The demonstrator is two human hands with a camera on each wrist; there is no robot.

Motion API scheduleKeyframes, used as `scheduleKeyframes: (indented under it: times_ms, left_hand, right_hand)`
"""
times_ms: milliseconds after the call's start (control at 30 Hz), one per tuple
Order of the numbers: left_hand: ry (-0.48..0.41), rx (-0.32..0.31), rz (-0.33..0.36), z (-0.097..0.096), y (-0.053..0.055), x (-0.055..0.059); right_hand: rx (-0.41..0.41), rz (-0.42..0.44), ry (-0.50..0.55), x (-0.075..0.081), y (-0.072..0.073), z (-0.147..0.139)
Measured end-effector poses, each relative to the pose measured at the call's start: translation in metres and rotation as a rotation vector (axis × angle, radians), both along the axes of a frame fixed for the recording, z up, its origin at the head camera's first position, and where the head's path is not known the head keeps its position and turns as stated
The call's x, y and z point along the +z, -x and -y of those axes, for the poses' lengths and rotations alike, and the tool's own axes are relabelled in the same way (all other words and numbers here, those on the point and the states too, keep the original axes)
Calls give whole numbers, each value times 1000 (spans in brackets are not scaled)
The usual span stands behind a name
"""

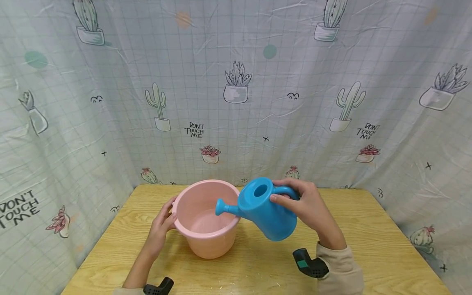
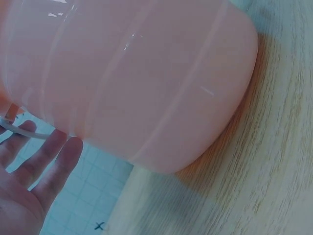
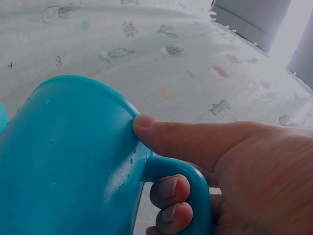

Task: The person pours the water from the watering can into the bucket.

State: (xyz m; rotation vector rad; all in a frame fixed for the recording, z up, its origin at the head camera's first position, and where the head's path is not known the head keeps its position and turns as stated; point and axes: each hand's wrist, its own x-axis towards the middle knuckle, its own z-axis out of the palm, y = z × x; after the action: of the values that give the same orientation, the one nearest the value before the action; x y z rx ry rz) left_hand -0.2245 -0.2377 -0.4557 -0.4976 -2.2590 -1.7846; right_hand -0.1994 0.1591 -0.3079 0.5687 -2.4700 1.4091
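A blue watering can (image 1: 271, 217) tilts to the left in my right hand (image 1: 307, 203). Its spout (image 1: 230, 209) reaches over the rim of a pink bucket (image 1: 210, 241), the rose end above the inside. In the right wrist view, fingers curl through the can's handle (image 3: 198, 196) and the thumb (image 3: 151, 128) presses the top edge; water drops cling to the can's side. My left hand (image 1: 161, 223) holds the bucket at its left rim. The left wrist view has its fingertips against the outer wall (image 2: 137, 83), under the rim. The bucket stands upright on the table.
Beneath everything is a wood-grain table (image 1: 368, 229), with small light specks or drops near its front. A cactus-print curtain (image 1: 258, 119) hangs behind and on both sides. Each wrist wears a black device (image 1: 310, 264).
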Motion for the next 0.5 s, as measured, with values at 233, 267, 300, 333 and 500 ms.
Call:
scheduleKeyframes:
  times_ms: [233,267,300,333,500]
  left_hand:
    - [-9,16,8,0,0,-1]
    - [-7,19,9,0,0,-1]
    - [-7,19,9,0,0,-1]
    - [-8,22,12,0,0,-1]
    - [0,22,8,0,0,-1]
  right_hand:
    - [-1,5,2,0,1,0]
    - [-1,7,3,0,1,0]
    - [-1,8,3,0,1,0]
    - [-1,8,4,0,1,0]
    - [2,9,5,1,1,0]
